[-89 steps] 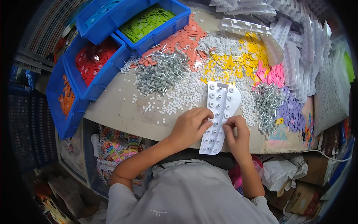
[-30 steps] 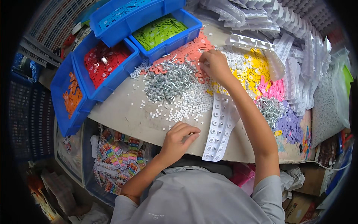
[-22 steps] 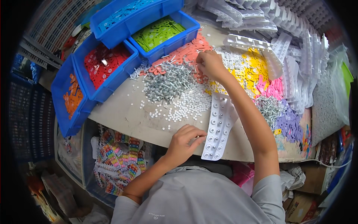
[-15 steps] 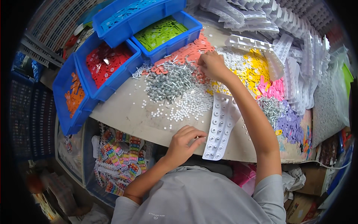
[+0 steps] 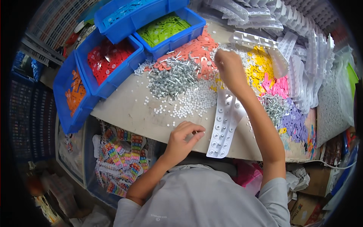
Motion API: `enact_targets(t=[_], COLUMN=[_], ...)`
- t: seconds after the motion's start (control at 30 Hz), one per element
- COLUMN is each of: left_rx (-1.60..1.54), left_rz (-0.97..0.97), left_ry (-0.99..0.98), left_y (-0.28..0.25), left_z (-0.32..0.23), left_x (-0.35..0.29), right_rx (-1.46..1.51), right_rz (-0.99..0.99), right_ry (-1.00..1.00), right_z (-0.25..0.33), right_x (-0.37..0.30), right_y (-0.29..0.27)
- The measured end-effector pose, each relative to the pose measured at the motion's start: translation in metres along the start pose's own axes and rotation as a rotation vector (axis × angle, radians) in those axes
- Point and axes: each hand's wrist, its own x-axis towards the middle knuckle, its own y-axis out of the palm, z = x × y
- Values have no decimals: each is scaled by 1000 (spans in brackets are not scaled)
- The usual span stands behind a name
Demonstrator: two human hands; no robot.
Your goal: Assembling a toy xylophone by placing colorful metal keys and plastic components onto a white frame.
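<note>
My left hand (image 5: 180, 142) is above the front edge of the table, left of a white plastic strip, its thumb and index fingertips brought together. A tiny pale spot shows at the fingertips; whether it is a small part or a nail is unclear. My right hand (image 5: 230, 68) is curled over the far piles, between the coral-coloured tabs (image 5: 198, 41) and the yellow tabs (image 5: 261, 70). Its fingertips are partly hidden, and so is anything in them. The white plastic strip (image 5: 223, 125), with rows of round sockets and metal pins, lies beneath my right forearm.
A heap of metal pins (image 5: 172, 79) and scattered small white discs (image 5: 189, 104) lie mid-table. Blue bins (image 5: 124, 81) of coloured tabs stand at left. White strips (image 5: 302, 68) are stacked at right near pink tabs (image 5: 278, 89) and purple tabs (image 5: 294, 123). Below left is a container of multicoloured pieces (image 5: 124, 162).
My right hand has moved right and slightly nearer, off the coral-coloured tabs. My left hand has drifted slightly left, its thumb and index finger closer together. The white strip has shifted slightly.
</note>
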Motion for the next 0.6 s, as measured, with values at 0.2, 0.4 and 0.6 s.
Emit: enact_targets(t=[0.2, 0.4, 0.6], left_rx=[-63, -5, 107], left_rz=[83, 147, 187], left_ry=[-103, 40, 8], left_y=[2, 25, 36], left_z=[1, 0, 1], left_x=[1, 8, 11], right_rx=[285, 444, 499], right_rz=[30, 178, 179], right_ry=[219, 487, 545], right_z=[55, 78, 86], right_x=[-102, -191, -204], right_y=[-83, -91, -79])
